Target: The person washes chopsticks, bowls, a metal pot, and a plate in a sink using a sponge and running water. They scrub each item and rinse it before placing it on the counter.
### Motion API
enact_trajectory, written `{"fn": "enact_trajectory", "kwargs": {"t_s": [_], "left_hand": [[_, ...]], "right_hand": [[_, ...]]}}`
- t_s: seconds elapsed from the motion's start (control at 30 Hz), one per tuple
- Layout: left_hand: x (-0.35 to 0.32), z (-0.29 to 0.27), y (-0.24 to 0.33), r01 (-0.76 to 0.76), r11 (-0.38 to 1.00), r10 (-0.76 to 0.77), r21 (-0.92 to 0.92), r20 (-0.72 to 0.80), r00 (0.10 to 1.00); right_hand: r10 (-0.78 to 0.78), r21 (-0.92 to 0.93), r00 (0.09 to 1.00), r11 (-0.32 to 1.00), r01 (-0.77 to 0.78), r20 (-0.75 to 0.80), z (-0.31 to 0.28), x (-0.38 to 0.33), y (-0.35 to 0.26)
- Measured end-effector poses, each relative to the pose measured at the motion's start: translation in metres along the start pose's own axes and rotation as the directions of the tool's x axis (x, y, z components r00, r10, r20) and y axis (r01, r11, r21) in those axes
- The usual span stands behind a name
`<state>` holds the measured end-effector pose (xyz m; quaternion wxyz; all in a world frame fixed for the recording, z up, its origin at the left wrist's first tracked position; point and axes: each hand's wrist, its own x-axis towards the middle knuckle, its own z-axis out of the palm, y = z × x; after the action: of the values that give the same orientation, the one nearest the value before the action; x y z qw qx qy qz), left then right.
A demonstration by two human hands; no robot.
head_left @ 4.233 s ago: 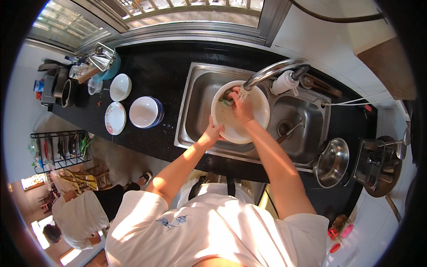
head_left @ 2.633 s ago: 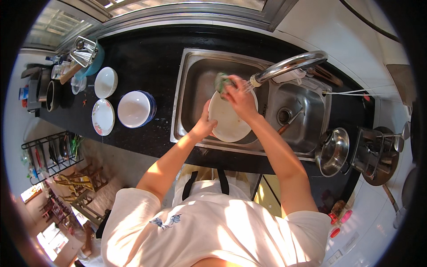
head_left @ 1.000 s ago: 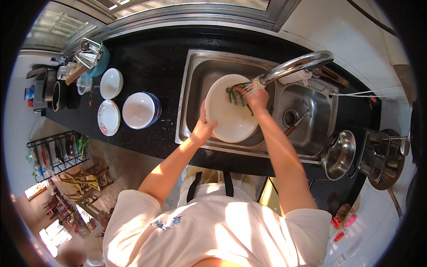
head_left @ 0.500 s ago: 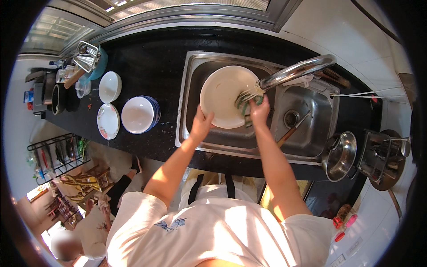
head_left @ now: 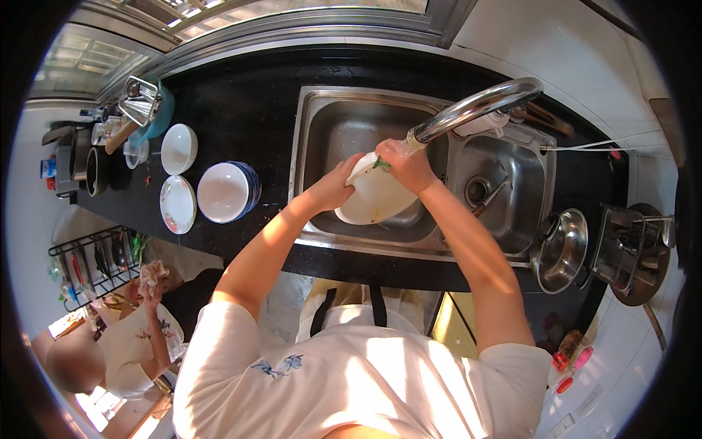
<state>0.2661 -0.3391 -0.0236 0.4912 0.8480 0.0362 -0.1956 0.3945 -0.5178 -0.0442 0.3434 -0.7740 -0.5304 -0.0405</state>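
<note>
Over the left basin of the steel sink [head_left: 298, 161], a large white plate [head_left: 376, 201] is tilted on its side, its underside partly facing up. My left hand [head_left: 333, 189] is closed on the plate's left edge. At the upper rim, beneath the tap's mouth, my right hand [head_left: 408, 167] presses a green cloth [head_left: 382, 164] to the plate. Most of that cloth is hidden by the fingers. The curved chrome tap [head_left: 479, 110] reaches in from the right, and its spout end is just above my right hand.
On the black counter [head_left: 248, 102] to the left stand stacked bowls [head_left: 223, 192], a white bowl [head_left: 178, 149] and a flowered plate [head_left: 178, 203]. A tool with a wooden handle lies in the right basin [head_left: 512, 219]. Right of it sits a steel bowl [head_left: 563, 252]. Another person [head_left: 139, 336] is at lower left.
The plate has turned from lying face up to tilted, its underside showing. My right hand moved left and up to its upper rim with the cloth. The other person's hands have risen.
</note>
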Motion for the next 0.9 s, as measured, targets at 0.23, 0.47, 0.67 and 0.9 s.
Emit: {"fn": "enact_trajectory", "kwargs": {"t_s": [0.23, 0.47, 0.67, 0.9], "left_hand": [[-0.017, 0.022, -0.009, -0.1, 0.84, -0.029, -0.533, -0.228, 0.973], [-0.02, 0.069, -0.022, -0.227, 0.787, -0.149, -0.573, -0.534, 0.832], [-0.008, 0.073, -0.026, -0.284, 0.782, -0.161, -0.555, -0.62, 0.768], [-0.021, 0.087, -0.026, -0.229, 0.627, -0.307, -0.745, -0.506, 0.806]], "right_hand": [[0.662, 0.1, 0.697, 0.741, -0.664, -0.275, 0.029, -0.041, 0.028], [0.994, 0.528, 0.03, -0.028, -0.849, 0.101, 0.094, -0.081, -0.021], [0.794, 0.392, -0.113, -0.412, -0.823, 0.598, 0.064, -0.073, -0.049], [0.847, 0.347, 0.511, 0.527, -0.776, -0.142, 0.039, -0.057, -0.038]]}}
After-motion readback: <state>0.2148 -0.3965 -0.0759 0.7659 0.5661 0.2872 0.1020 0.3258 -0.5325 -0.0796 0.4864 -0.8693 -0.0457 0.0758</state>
